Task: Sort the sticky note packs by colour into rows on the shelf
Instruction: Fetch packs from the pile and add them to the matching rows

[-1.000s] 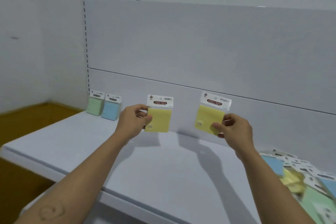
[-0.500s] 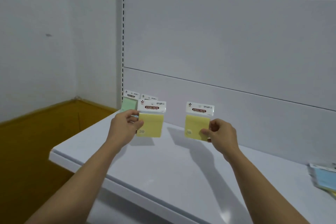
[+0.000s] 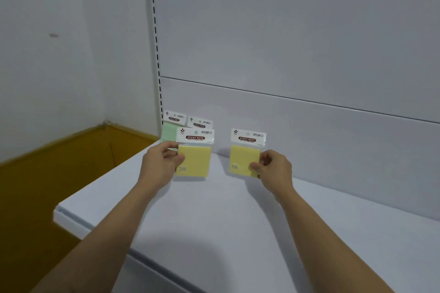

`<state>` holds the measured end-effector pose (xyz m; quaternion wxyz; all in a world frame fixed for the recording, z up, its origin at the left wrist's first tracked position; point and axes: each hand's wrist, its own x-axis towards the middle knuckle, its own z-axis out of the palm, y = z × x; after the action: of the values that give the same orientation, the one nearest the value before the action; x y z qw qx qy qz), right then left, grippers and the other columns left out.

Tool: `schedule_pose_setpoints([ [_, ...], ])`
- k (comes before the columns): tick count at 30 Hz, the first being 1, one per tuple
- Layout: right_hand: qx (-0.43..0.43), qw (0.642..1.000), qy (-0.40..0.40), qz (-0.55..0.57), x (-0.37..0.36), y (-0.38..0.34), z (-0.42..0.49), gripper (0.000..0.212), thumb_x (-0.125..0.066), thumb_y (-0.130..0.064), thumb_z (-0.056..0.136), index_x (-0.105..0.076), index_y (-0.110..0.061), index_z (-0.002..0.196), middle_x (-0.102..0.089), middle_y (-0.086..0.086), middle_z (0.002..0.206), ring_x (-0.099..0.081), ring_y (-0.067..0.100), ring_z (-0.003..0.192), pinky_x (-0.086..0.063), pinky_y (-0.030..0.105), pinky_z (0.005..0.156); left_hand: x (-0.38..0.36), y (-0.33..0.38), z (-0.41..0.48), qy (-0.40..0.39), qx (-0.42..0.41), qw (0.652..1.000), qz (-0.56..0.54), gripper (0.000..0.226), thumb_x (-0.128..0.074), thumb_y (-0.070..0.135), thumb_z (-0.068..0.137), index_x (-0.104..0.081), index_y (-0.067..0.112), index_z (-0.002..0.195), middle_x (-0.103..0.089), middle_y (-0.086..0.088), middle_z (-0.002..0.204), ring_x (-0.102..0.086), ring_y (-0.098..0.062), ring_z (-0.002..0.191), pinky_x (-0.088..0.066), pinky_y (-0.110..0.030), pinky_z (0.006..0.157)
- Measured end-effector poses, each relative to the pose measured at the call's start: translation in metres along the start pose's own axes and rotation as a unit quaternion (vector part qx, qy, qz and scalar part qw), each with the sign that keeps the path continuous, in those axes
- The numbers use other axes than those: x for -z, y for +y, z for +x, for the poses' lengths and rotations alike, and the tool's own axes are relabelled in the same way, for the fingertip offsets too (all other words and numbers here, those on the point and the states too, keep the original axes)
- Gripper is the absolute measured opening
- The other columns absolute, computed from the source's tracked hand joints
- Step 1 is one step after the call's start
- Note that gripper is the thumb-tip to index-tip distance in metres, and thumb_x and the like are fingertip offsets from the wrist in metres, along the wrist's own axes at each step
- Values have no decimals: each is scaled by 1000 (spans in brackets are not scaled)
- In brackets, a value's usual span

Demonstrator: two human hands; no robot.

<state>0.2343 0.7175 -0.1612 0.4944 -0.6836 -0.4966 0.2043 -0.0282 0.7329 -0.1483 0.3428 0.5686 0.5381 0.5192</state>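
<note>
My left hand (image 3: 160, 164) pinches a yellow sticky note pack (image 3: 195, 157) by its left edge, holding it upright just above the white shelf (image 3: 214, 221). My right hand (image 3: 273, 170) grips a second yellow pack (image 3: 244, 158) by its right edge, also upright, about a pack's width to the right. Behind the left yellow pack, a green pack (image 3: 168, 129) leans on the back panel at the shelf's far left corner. Beside it stands another pack (image 3: 199, 122) with only its white header showing; its colour is hidden.
The shelf's left end (image 3: 62, 214) drops off to a mustard-yellow floor (image 3: 47, 185). A slotted upright (image 3: 156, 43) runs up the back panel's left side. A white wall is on the left.
The view has swung left, so the pile of packs at the right has left the frame. Both hands carried their yellow packs left and down toward the green pack at the back.
</note>
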Motion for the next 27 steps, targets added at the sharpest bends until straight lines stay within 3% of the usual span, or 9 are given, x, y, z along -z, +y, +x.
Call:
schedule_pose_setpoints([
  [5,-2,1000,-24,13,-26,11,28,19,-78,-9,71,-60,-14,74,-63,3,76,-63,25,76,-54,38,78,-10,-1,27,23,0,999,32,22,-68,1,83,-63,14,100,-71,-8,82,-69,-30,79,-57,-48,79],
  [9,-8,999,-37,32,-48,12,43,15,-77,-9,73,-63,-13,77,-58,-4,67,-54,14,66,-45,26,69,-18,-7,41,42,0,998,42,26,-66,0,85,-60,6,109,-65,-3,77,-67,-22,75,-57,-42,76],
  [12,-25,998,-19,45,-63,13,47,11,-74,-9,75,-65,-14,76,-57,-6,65,-54,14,64,-46,27,67,-20,-13,51,29,-3,999,30,27,-64,-3,86,-58,2,112,-54,2,65,-60,-15,68,-57,-44,77],
  [15,-29,999,8,21,-71,11,55,6,-73,-12,78,-67,-14,80,-60,-3,69,-56,17,69,-39,25,66,-20,-16,67,8,-19,1000,24,23,-64,-3,86,-60,7,107,-56,5,62,-60,-17,68,-57,-46,78],
  [18,-37,999,33,-20,-78,8,57,7,-70,-15,81,-70,-14,88,-66,-2,79,-60,18,77,-41,26,69,-22,-18,84,-6,-36,999,9,22,-63,-3,86,-59,15,98,-59,10,60,-59,-14,66,-55,-38,72],
  [23,-46,994,78,-55,-91,5,50,8,-68,-19,82,-71,-16,89,-70,-1,81,-64,21,80,-50,32,75,-27,-22,106,-50,-63,996,-28,27,-63,-2,86,-61,24,87,-61,-1,70,-59,-18,71,-51,-32,67],
  [27,-64,992,98,-39,-96,1,45,10,-67,-19,83,-69,-14,91,-68,-1,82,-62,21,80,-49,30,76,-30,-31,113,-89,-67,992,-66,23,-64,-2,85,-63,16,100,-60,-13,83,-57,-20,79,-51,-39,82],
])
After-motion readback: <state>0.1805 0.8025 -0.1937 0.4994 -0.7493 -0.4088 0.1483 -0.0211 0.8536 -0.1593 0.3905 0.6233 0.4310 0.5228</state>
